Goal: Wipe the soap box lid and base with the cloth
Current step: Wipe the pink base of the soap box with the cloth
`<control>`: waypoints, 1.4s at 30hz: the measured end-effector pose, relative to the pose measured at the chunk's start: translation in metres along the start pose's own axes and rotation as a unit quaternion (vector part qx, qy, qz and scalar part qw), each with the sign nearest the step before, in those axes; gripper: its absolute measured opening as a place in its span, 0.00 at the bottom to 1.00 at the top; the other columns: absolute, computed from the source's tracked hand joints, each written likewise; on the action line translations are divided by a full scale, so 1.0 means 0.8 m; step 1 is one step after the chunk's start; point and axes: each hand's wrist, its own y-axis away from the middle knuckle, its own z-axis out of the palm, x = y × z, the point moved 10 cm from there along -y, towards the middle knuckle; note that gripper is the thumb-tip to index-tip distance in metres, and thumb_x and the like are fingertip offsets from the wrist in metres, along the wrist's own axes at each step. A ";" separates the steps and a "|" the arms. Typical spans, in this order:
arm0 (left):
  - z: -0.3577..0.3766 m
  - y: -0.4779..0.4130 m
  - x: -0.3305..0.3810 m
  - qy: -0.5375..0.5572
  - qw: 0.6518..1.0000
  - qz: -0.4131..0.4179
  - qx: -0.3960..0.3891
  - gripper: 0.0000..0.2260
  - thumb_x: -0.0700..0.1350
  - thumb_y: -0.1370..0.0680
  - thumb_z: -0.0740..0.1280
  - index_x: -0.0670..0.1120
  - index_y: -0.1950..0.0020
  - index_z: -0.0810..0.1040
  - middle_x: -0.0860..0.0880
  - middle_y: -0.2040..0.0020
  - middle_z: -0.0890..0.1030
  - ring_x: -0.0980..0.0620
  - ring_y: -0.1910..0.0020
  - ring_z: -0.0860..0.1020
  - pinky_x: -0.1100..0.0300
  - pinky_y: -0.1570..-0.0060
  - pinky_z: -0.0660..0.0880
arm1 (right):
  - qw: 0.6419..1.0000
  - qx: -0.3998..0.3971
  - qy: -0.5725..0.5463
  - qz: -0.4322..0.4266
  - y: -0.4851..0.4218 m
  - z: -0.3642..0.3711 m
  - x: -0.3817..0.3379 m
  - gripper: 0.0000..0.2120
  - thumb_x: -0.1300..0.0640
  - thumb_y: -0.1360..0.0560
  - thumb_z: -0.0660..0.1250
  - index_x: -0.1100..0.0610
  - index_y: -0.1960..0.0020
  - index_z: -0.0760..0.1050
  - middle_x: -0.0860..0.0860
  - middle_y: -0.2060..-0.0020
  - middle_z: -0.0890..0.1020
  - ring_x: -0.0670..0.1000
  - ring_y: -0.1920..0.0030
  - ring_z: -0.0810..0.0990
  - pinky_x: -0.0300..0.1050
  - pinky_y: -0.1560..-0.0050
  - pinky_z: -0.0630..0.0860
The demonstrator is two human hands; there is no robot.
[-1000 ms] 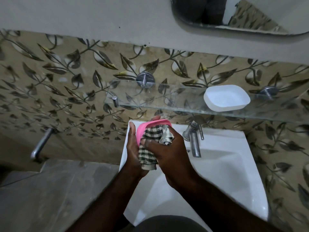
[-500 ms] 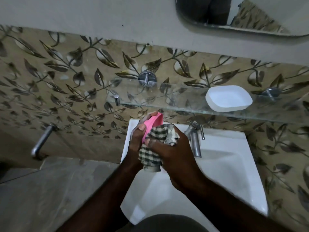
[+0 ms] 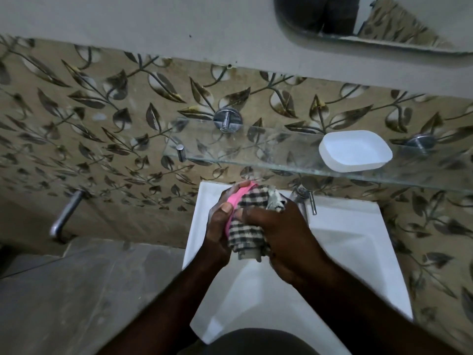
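Over the white sink point(image 3: 358, 252) my left hand point(image 3: 217, 231) grips a pink soap box part point(image 3: 236, 201), held on edge with only its rim showing. Whether it is the lid or the base I cannot tell. My right hand point(image 3: 279, 234) clutches a black-and-white checked cloth point(image 3: 247, 229) and presses it against the pink part's inner side. The cloth hides most of the pink piece. The other soap box part point(image 3: 355, 151), white and open side up, rests on the glass shelf point(image 3: 230, 147) above the sink, to the right.
A chrome tap point(image 3: 308, 194) stands at the sink's back edge, just right of my hands. The glass shelf hangs on metal pegs from the leaf-patterned tiled wall. A metal pipe point(image 3: 65, 216) juts from the wall at left. A mirror point(image 3: 371, 24) is at top right.
The pink part has turned from facing up to standing on edge in my left hand. The cloth in my right hand has shifted down along it.
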 end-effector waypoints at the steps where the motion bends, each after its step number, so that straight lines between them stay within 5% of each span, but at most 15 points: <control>1: 0.002 0.000 -0.002 0.007 1.000 0.019 -0.004 0.30 0.60 0.28 0.67 0.44 0.32 0.73 0.36 0.38 0.77 0.39 0.41 0.77 0.47 0.43 0.76 | 1.000 0.002 -0.024 0.001 -0.004 -0.001 0.001 0.04 0.69 0.30 0.65 0.64 0.55 0.74 0.60 0.64 0.77 0.59 0.63 0.79 0.57 0.60 0.75; 3: 0.003 0.004 0.001 0.030 0.999 0.017 0.004 0.32 0.59 0.29 0.68 0.41 0.32 0.72 0.37 0.40 0.80 0.40 0.42 0.79 0.49 0.42 0.76 | 0.999 0.004 -0.034 -0.029 -0.003 0.001 -0.003 0.05 0.71 0.29 0.65 0.65 0.54 0.75 0.62 0.63 0.78 0.60 0.61 0.81 0.55 0.60 0.77; 5: 0.006 0.004 -0.012 0.076 0.996 -0.049 -0.002 0.28 0.57 0.30 0.68 0.41 0.36 0.75 0.44 0.54 0.85 0.47 0.55 0.84 0.56 0.55 0.81 | 0.997 0.005 0.015 -0.076 0.006 0.003 -0.002 0.06 0.73 0.29 0.66 0.67 0.54 0.75 0.62 0.62 0.81 0.60 0.62 0.82 0.54 0.61 0.82; 7: 0.009 0.002 -0.012 0.135 0.989 -0.053 -0.015 0.29 0.57 0.38 0.74 0.43 0.41 0.81 0.44 0.54 0.85 0.49 0.58 0.84 0.57 0.58 0.81 | 0.984 -0.008 0.121 -0.133 0.016 0.005 0.005 0.09 0.66 0.32 0.71 0.64 0.53 0.74 0.59 0.62 0.82 0.61 0.62 0.83 0.59 0.60 0.82; 10: 0.005 -0.001 0.005 0.127 0.992 -0.010 0.005 0.40 0.56 0.42 0.76 0.37 0.35 0.76 0.37 0.46 0.80 0.42 0.54 0.80 0.54 0.55 0.78 | 0.906 -0.025 0.370 -0.204 0.013 -0.004 0.016 0.18 0.53 0.37 0.75 0.52 0.50 0.75 0.49 0.59 0.83 0.53 0.59 0.83 0.53 0.58 0.80; 12: 0.002 -0.002 0.009 0.125 0.992 -0.011 0.010 0.36 0.54 0.37 0.71 0.35 0.35 0.74 0.34 0.44 0.78 0.40 0.51 0.78 0.54 0.54 0.78 | 0.848 -0.018 0.470 -0.246 0.008 -0.010 0.013 0.17 0.51 0.37 0.75 0.52 0.50 0.76 0.49 0.58 0.83 0.53 0.58 0.82 0.50 0.58 0.79; 15: 0.002 -0.002 0.013 0.140 0.990 -0.003 0.000 0.27 0.52 0.31 0.62 0.35 0.39 0.77 0.36 0.47 0.81 0.41 0.50 0.80 0.55 0.53 0.79 | 0.882 0.020 0.411 -0.228 0.012 -0.014 0.005 0.13 0.49 0.37 0.71 0.49 0.55 0.74 0.46 0.63 0.82 0.47 0.63 0.81 0.45 0.62 0.78; 18: 0.013 0.003 0.003 0.145 0.989 -0.043 -0.008 0.29 0.54 0.32 0.62 0.37 0.38 0.77 0.38 0.48 0.82 0.44 0.54 0.81 0.58 0.56 0.79 | 0.908 0.013 0.354 -0.225 0.029 0.005 0.006 0.13 0.50 0.39 0.70 0.47 0.55 0.75 0.43 0.63 0.82 0.44 0.64 0.81 0.42 0.65 0.78; 23: 0.007 0.012 -0.013 0.180 0.981 -0.078 -0.001 0.27 0.56 0.30 0.57 0.41 0.41 0.81 0.39 0.48 0.83 0.44 0.54 0.80 0.55 0.54 0.78 | 0.781 -0.022 0.521 -0.343 0.031 0.012 0.006 0.21 0.45 0.36 0.68 0.54 0.48 0.77 0.49 0.57 0.84 0.52 0.58 0.82 0.43 0.61 0.79; 31: -0.002 0.020 -0.011 0.198 0.976 -0.091 -0.001 0.32 0.57 0.30 0.58 0.40 0.33 0.75 0.37 0.41 0.79 0.40 0.45 0.77 0.49 0.46 0.74 | 0.767 -0.028 0.523 -0.369 0.028 -0.004 0.012 0.19 0.47 0.34 0.68 0.51 0.45 0.73 0.49 0.57 0.83 0.52 0.58 0.82 0.41 0.59 0.80; 37: -0.007 0.020 -0.015 0.194 0.974 -0.117 0.004 0.30 0.57 0.27 0.57 0.39 0.32 0.75 0.36 0.36 0.76 0.39 0.39 0.73 0.49 0.45 0.75 | 0.710 -0.009 0.611 -0.349 0.015 -0.022 0.033 0.15 0.45 0.30 0.65 0.54 0.49 0.80 0.47 0.60 0.82 0.49 0.58 0.78 0.39 0.59 0.73; 42: -0.005 0.019 -0.019 0.232 0.967 -0.108 0.006 0.31 0.60 0.26 0.58 0.40 0.32 0.75 0.39 0.40 0.79 0.42 0.39 0.75 0.49 0.37 0.70 | 0.773 -0.006 0.547 -0.320 0.013 -0.023 0.016 0.14 0.46 0.34 0.65 0.54 0.55 0.79 0.47 0.61 0.81 0.52 0.61 0.81 0.44 0.61 0.77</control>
